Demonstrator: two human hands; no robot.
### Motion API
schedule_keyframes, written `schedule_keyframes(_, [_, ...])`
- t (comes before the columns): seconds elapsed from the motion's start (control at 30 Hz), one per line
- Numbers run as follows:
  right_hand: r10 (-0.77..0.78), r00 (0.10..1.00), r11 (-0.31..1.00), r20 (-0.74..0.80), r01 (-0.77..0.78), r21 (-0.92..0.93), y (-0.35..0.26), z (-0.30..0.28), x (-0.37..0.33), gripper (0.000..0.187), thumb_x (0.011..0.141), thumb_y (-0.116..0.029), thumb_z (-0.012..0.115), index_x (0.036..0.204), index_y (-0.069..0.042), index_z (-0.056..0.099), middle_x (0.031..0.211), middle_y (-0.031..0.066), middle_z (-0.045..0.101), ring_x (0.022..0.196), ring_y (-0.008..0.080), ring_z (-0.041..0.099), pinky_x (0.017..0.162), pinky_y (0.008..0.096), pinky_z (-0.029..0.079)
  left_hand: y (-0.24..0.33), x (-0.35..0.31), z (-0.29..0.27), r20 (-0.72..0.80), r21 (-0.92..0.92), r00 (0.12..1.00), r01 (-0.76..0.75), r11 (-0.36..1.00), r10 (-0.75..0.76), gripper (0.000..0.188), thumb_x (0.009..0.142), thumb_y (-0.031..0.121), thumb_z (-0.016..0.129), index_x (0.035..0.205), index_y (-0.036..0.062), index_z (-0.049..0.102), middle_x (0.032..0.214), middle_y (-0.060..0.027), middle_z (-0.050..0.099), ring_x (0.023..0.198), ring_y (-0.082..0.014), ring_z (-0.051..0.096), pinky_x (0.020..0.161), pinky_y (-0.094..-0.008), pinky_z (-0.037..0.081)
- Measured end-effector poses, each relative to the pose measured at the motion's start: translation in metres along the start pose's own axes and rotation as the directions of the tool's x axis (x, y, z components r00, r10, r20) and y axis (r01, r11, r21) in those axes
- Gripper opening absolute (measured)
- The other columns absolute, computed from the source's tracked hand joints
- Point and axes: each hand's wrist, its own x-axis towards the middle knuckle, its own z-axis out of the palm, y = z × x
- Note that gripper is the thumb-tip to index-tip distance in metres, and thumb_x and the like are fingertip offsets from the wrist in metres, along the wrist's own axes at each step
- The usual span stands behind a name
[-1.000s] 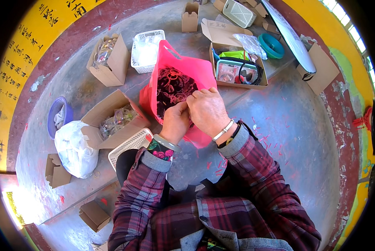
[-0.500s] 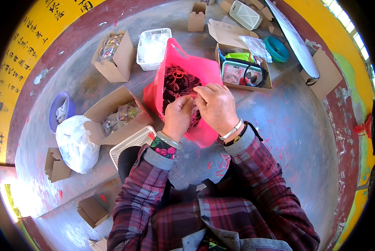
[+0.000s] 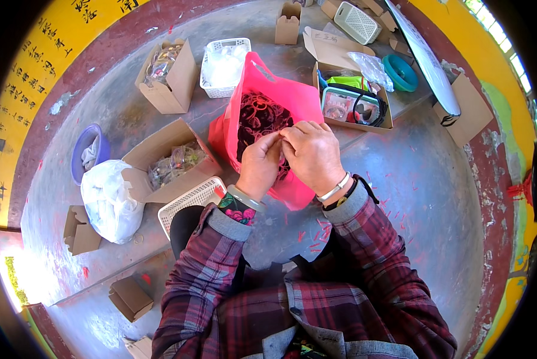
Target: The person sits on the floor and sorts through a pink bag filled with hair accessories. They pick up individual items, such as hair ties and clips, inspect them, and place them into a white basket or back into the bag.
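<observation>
- L hand (image 3: 259, 169): closed, thumb + fingertips pinched, meeting R hand's tips; what's btwn them is too small/hidden to tell.
- R hand (image 3: 316, 152): at approx. 2 o'clk of L hand, also closed, fingers curled in a pinch; can't tell what it grips.
- Pale bangle (image 3: 246, 199) on L wrist; silvery bracelet (image 3: 334, 188) on R wrist.
- Pink bag (image 3: 301, 99): from hands, 11 to 12 o'clk, mouth open; hands over its near side. Tangle of red + dark loops (image 3: 261, 116) inside, just at 11 o'clk.
- Red scraps (image 3: 316, 236): loose on floor (image 3: 436, 197), 4 to 5 o'clk.
- White mesh basket (image 3: 187, 202): 8 o'clk, by L forearm.
- Open cardbd box (image 3: 187, 176) w/ clear plastic pkts (image 3: 175, 163): 9 o'clk; bulging white plastic bag (image 3: 113, 203) against its flap.
- Purple basin (image 3: 103, 151) w/ pale cloth (image 3: 90, 153): 9 o'clk, farther out.
- White basket (image 3: 225, 93) w/ white stuff in it: 11 o'clk, near pink bag; tall cardbd box (image 3: 181, 87) at 10 o'clk, beside basket.
- Shallow cardbd box (image 3: 364, 126) w/ clear tub (image 3: 343, 106), green item (image 3: 347, 81), black cord: 1 to 2 o'clk.
- Teal basin (image 3: 401, 73): 2 o'clk, past shallow box.
</observation>
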Motion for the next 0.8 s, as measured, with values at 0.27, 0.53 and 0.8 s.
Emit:
schedule_keyframes(0.27, [-0.057,0.997,0.967,0.051,0.068,-0.245,-0.007,0.007,-0.006,0.010,0.069,-0.014,0.056,0.076,-0.007,0.058,0.074,0.0062,0.055,0.072,0.0240,0.056,0.067,0.0371,0.042,0.001,0.000,0.000,0.018,0.135,0.998,-0.068,0.989,0.066,0.018,0.086,0.004,0.048,0.099,0.0021,0.061,0.065,-0.0073,0.055,0.061,-0.0088,0.051,0.057,-0.0258,0.043])
schedule_keyframes(0.53, [-0.046,0.996,0.958,0.077,0.066,-0.280,-0.013,0.004,-0.005,0.007,0.072,-0.013,0.055,0.076,-0.007,0.056,0.072,0.0054,0.054,0.071,0.0237,0.055,0.068,0.0380,0.042,0.012,-0.002,-0.001,0.057,0.138,0.998,-0.016,0.990,0.008,0.016,0.086,0.001,0.047,0.096,0.0001,0.060,0.072,-0.0050,0.057,0.067,-0.0076,0.052,0.060,-0.0241,0.043])
schedule_keyframes(0.8, [-0.047,0.999,0.976,-0.015,0.043,-0.212,-0.010,0.002,-0.002,0.005,0.067,-0.014,0.054,0.068,-0.009,0.053,0.071,0.0049,0.053,0.071,0.0230,0.054,0.064,0.0371,0.040,0.011,-0.002,-0.002,0.049,0.097,0.998,0.039,0.995,-0.044,0.019,0.088,0.002,0.051,0.103,-0.0028,0.061,0.086,-0.0016,0.062,0.077,-0.0054,0.052,0.066,-0.0203,0.045])
